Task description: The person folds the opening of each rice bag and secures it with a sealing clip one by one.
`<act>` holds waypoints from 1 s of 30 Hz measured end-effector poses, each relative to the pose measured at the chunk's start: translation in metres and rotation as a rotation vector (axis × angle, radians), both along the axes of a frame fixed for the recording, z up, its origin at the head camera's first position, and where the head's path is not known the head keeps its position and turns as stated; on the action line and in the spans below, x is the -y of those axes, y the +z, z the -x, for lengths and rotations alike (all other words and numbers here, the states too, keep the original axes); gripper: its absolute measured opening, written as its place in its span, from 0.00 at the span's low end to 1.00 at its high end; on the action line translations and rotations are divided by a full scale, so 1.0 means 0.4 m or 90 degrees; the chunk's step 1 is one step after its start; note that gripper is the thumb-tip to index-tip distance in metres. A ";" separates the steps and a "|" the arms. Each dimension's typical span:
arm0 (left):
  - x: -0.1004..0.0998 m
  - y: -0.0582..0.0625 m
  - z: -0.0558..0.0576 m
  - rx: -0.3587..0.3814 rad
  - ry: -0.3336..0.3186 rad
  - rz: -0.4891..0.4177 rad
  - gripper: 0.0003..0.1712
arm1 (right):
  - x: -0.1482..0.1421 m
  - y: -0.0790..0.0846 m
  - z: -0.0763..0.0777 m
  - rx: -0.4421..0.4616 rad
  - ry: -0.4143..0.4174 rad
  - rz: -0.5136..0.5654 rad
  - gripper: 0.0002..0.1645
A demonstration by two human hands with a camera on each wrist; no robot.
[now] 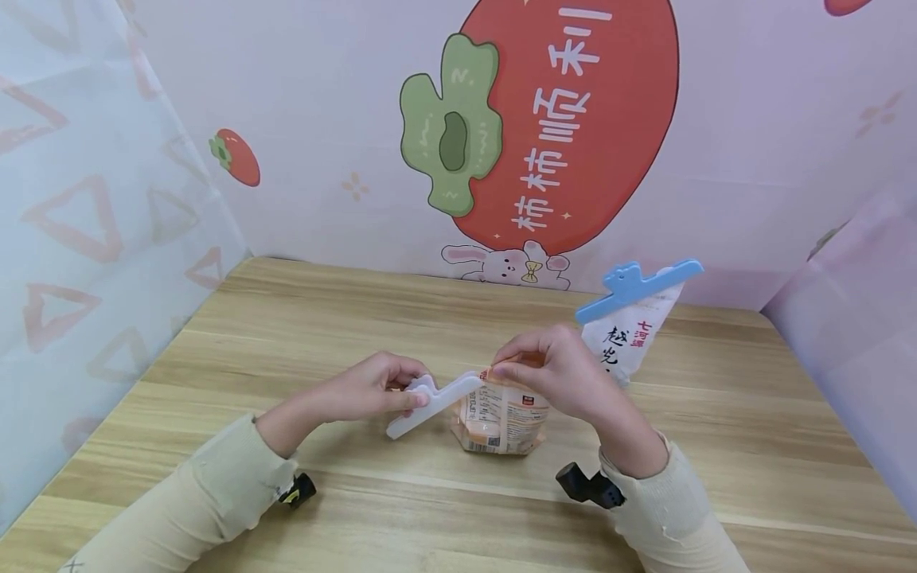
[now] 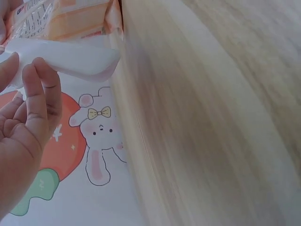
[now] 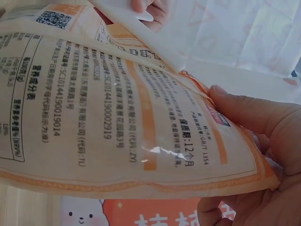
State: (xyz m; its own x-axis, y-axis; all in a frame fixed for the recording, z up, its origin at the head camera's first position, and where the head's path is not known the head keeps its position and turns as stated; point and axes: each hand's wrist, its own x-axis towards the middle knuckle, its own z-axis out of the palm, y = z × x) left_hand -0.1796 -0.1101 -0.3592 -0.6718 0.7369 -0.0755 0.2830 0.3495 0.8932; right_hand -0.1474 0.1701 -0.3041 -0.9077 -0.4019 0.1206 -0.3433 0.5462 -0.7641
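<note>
In the head view my left hand (image 1: 380, 386) pinches a white bag clip (image 1: 437, 406) between thumb and fingers. The clip slants up to the right, its far end overlapping the top left of an orange and white printed food bag (image 1: 501, 418). That bag stands on the table, and my right hand (image 1: 555, 370) pinches its top edge. In the right wrist view, thumb and fingers grip the bag's edge (image 3: 235, 179), with the clip (image 3: 146, 37) close along its upper side. The left wrist view shows the clip (image 2: 80, 59) at my left fingertips, beside the bag (image 2: 77, 21).
A white bag (image 1: 619, 338) with dark lettering stands behind the right hand, a blue bag clip (image 1: 637, 288) across its top. Under everything is a wood-grain table (image 1: 286, 334). A printed backdrop (image 1: 322, 103) rises behind its far edge. Each sleeve carries a small black wrist camera.
</note>
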 end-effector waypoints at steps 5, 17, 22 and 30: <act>-0.009 0.003 -0.004 -0.012 0.006 -0.008 0.09 | 0.000 -0.001 0.000 -0.002 -0.001 0.003 0.02; -0.019 -0.011 -0.009 -0.033 0.027 -0.040 0.09 | -0.001 0.000 -0.002 -0.011 -0.016 -0.011 0.02; -0.029 -0.009 -0.009 -0.061 0.024 -0.053 0.09 | 0.001 -0.002 -0.001 -0.007 -0.012 -0.002 0.03; -0.040 -0.006 -0.013 -0.067 0.037 -0.057 0.10 | 0.002 -0.001 -0.006 -0.008 -0.020 -0.009 0.03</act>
